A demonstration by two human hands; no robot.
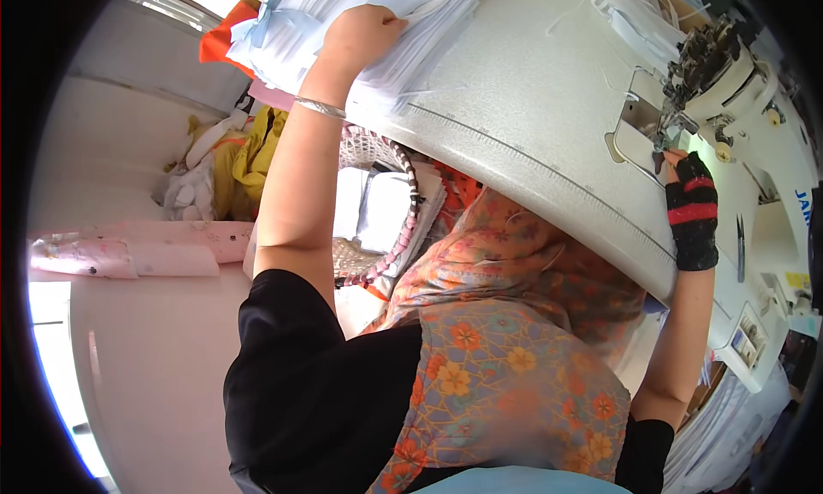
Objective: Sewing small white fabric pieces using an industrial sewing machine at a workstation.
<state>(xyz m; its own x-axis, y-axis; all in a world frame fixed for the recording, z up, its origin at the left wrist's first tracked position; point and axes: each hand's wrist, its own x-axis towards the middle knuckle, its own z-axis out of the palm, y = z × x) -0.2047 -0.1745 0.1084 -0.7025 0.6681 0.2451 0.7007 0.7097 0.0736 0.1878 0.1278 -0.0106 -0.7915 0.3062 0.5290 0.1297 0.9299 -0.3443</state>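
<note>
My left hand (364,38) rests on a thick stack of white cloth pieces (437,39) at the table's far left, fingers curled in on the edge of a piece near the top. A silver bangle (320,107) circles that wrist. On the right, my right hand (693,198), in a black fingerless glove with red stripes, is beside the needle area of a white sewing machine (737,99). Its fingertips are pinched together close to the presser foot (664,138); what they hold is too small and partly hidden to make out.
The pale sewing table (531,82) has a ruler scale along its curved front edge. Below its left part stands a woven basket (410,207) with white pieces in it. Yellow cloth (257,164) lies farther left. Black tweezers (741,248) lie right of my glove.
</note>
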